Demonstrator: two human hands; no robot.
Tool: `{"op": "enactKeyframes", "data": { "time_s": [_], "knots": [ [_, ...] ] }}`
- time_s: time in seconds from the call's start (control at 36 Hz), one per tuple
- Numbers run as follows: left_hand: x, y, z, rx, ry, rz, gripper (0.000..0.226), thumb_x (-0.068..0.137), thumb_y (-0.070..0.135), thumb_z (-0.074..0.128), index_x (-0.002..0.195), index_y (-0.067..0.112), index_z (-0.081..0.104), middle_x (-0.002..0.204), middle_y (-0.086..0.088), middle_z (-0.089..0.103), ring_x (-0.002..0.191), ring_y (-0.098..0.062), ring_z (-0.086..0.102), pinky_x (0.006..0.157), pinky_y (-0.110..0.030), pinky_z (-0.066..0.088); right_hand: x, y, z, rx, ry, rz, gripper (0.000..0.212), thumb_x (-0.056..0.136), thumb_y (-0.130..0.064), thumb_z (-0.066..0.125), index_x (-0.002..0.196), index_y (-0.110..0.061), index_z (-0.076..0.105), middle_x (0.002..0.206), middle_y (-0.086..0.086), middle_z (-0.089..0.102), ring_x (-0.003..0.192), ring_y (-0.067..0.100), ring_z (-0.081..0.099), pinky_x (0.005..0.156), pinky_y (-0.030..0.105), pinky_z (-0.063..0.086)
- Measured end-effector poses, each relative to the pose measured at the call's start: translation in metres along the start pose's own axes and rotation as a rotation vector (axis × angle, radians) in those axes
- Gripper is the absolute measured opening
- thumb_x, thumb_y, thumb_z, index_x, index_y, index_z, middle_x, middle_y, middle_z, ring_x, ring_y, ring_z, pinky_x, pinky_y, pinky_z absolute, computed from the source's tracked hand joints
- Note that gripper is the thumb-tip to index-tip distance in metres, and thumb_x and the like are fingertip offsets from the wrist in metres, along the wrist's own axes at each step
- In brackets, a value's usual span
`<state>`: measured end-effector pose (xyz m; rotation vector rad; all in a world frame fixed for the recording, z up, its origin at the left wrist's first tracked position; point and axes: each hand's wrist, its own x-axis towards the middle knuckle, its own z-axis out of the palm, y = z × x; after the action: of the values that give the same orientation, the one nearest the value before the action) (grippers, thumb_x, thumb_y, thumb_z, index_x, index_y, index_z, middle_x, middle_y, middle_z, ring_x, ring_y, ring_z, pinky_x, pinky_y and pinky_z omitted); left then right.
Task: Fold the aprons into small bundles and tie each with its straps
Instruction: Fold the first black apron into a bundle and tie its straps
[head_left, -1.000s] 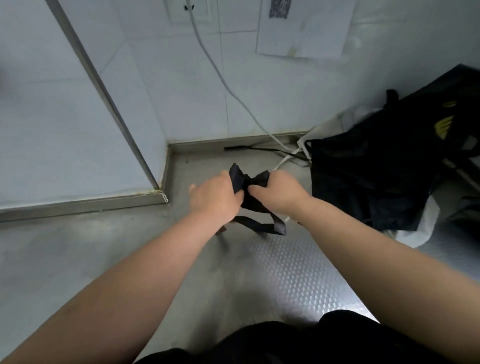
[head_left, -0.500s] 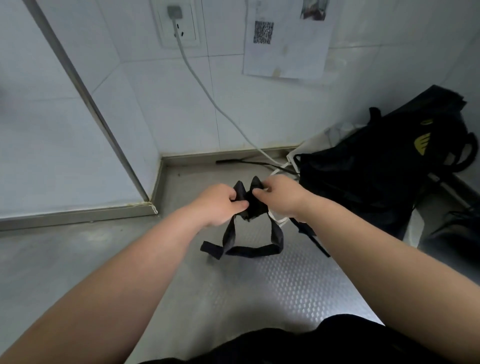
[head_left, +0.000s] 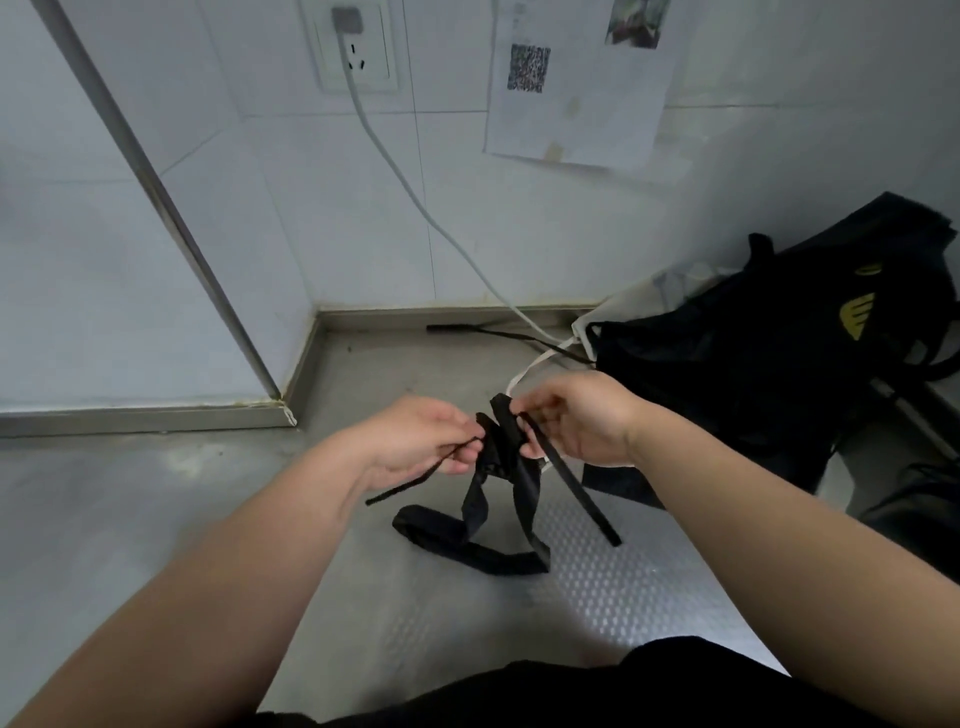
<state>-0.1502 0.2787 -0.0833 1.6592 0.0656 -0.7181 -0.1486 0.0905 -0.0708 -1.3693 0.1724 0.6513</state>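
A small black apron bundle hangs in the air between my two hands above the metal counter. My left hand pinches a thin black strap end that trails down and left. My right hand pinches the bundle's top and another strap that runs down to the right. A wide black strap loop droops from the bundle onto the counter. A heap of black aprons lies at the right.
The steel counter meets tiled walls at the back and left. A white cable runs from a wall socket down behind the heap. A white bag sits behind the black heap. Dark clothing fills the bottom edge.
My hands have lifted and drawn apart, pulling the strap ends out to either side. The strap loop has dropped lower onto the counter. The view tilted upward.
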Motion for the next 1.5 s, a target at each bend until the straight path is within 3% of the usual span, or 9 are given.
{"op": "enactKeyframes", "data": {
  "time_s": [0.11,0.33,0.53,0.72,0.89,1.11,1.31,1.39,1.5],
  "knots": [
    [-0.005,-0.010,-0.010,-0.293,-0.002,-0.013,0.020,0.093,-0.008,0.043,0.093,-0.003,0.063,0.079,-0.015,0.066,0.069,-0.016,0.067,0.067,-0.023,0.058,0.005,0.013,-0.011,-0.007,-0.063,-0.009,0.034,0.089,0.018,0.036,0.085,0.000,0.065,0.074,0.009,0.071,0.067,0.015,0.069,0.060,0.022,0.057],
    [-0.001,-0.017,-0.003,0.166,0.313,0.207,0.021,0.082,0.001,0.067,0.078,0.021,0.067,0.069,0.006,0.068,0.067,-0.004,0.062,0.060,-0.015,0.048,0.023,0.024,0.004,-0.416,0.191,-0.257,0.026,0.096,-0.027,0.054,0.075,-0.015,0.064,0.051,-0.014,0.058,0.052,0.000,0.054,0.056,0.020,0.048],
    [0.006,-0.019,0.006,0.071,0.453,0.411,0.013,0.087,0.005,0.064,0.086,0.017,0.069,0.089,0.000,0.064,0.067,-0.002,0.056,0.052,-0.009,0.041,0.024,0.023,0.010,-0.562,0.227,-0.395,0.015,0.090,-0.016,0.062,0.080,-0.010,0.073,0.075,0.008,0.070,0.066,0.007,0.059,0.069,0.033,0.050],
    [0.003,-0.015,0.015,0.090,0.379,0.492,0.017,0.085,-0.001,0.063,0.081,0.015,0.068,0.060,0.015,0.062,0.054,0.008,0.054,0.053,-0.006,0.039,0.016,0.024,0.014,-0.541,0.193,-0.480,0.010,0.090,-0.014,0.063,0.090,-0.011,0.073,0.079,0.003,0.068,0.072,0.008,0.059,0.072,0.021,0.048],
    [0.001,-0.012,0.013,0.055,0.385,0.491,0.025,0.088,0.001,0.060,0.081,0.024,0.067,0.062,0.015,0.066,0.063,0.001,0.057,0.060,-0.019,0.045,0.014,0.021,0.015,-0.570,0.175,-0.498,0.014,0.090,-0.016,0.063,0.092,-0.008,0.074,0.091,0.020,0.070,0.080,0.024,0.065,0.083,0.038,0.051],
    [-0.001,-0.004,0.007,-0.040,0.296,0.432,0.017,0.088,0.006,0.061,0.091,0.022,0.063,0.061,0.010,0.056,0.056,0.003,0.052,0.050,-0.011,0.038,0.012,0.012,0.018,-0.628,0.116,-0.502,0.019,0.090,-0.017,0.063,0.071,-0.022,0.066,0.059,-0.016,0.055,0.056,-0.004,0.049,0.058,0.013,0.037],
    [-0.001,-0.001,0.010,-0.002,0.347,0.440,0.015,0.088,0.006,0.062,0.084,0.020,0.061,0.072,0.004,0.060,0.063,-0.001,0.055,0.052,-0.010,0.042,0.010,0.014,0.024,-0.594,0.251,-0.565,0.010,0.089,-0.024,0.064,0.081,-0.020,0.061,0.083,0.002,0.067,0.079,0.016,0.063,0.078,0.033,0.050],
    [-0.001,0.001,0.011,-0.002,0.350,0.441,0.015,0.089,0.006,0.061,0.084,0.020,0.060,0.072,0.005,0.059,0.059,0.004,0.054,0.052,-0.009,0.042,0.008,0.017,0.026,-0.706,0.312,-0.655,0.018,0.091,-0.021,0.061,0.088,-0.021,0.043,0.086,0.000,0.069,0.078,0.016,0.062,0.072,0.028,0.046],
    [-0.004,0.004,0.012,0.017,0.337,0.447,0.015,0.089,0.005,0.060,0.085,0.019,0.060,0.074,0.003,0.059,0.064,0.001,0.055,0.054,-0.008,0.042,0.004,0.022,0.028,-0.890,0.311,-0.830,0.029,0.091,-0.014,0.060,0.120,-0.011,0.059,0.105,0.008,0.070,0.099,0.022,0.064,0.084,0.023,0.047]
  ]
}}
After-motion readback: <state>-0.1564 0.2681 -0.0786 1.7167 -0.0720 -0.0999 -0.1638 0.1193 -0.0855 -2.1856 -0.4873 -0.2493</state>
